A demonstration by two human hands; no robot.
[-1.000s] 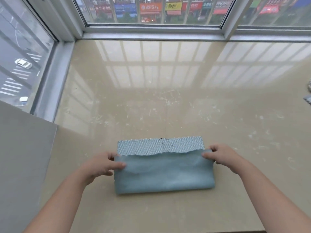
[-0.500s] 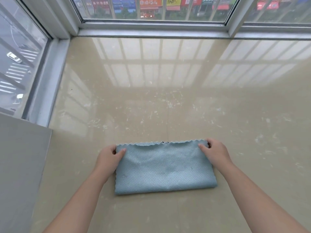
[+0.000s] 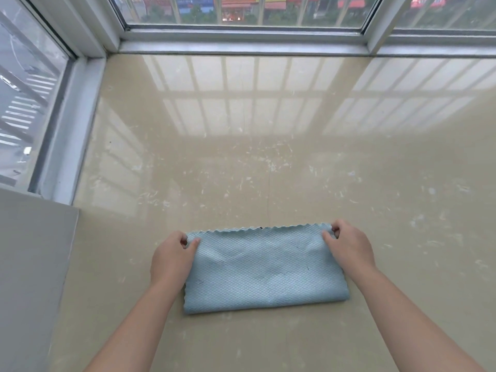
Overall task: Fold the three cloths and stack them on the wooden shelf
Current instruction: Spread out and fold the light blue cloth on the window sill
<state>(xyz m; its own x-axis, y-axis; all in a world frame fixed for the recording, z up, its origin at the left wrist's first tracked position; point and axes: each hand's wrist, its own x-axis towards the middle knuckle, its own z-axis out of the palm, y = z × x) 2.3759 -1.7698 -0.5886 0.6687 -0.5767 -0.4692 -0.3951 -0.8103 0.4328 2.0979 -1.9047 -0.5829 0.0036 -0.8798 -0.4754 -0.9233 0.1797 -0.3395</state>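
Observation:
A light blue cloth [image 3: 264, 272] with a scalloped edge lies folded in half on the glossy beige sill [image 3: 268, 170], its fold toward me. My left hand [image 3: 173, 257] pinches its far left corner. My right hand [image 3: 349, 247] pinches its far right corner. Both top corners sit lined up with the layer beneath. No other cloth and no wooden shelf are in view.
Window frames [image 3: 241, 41] close the sill at the back and on the left. A grey wall panel [image 3: 32, 264] stands at the near left. The sill stretches wide behind and to the right of the cloth.
My hands carried the near layer of the cloth forward over the far layer, until its edges met. The view tilted down slightly.

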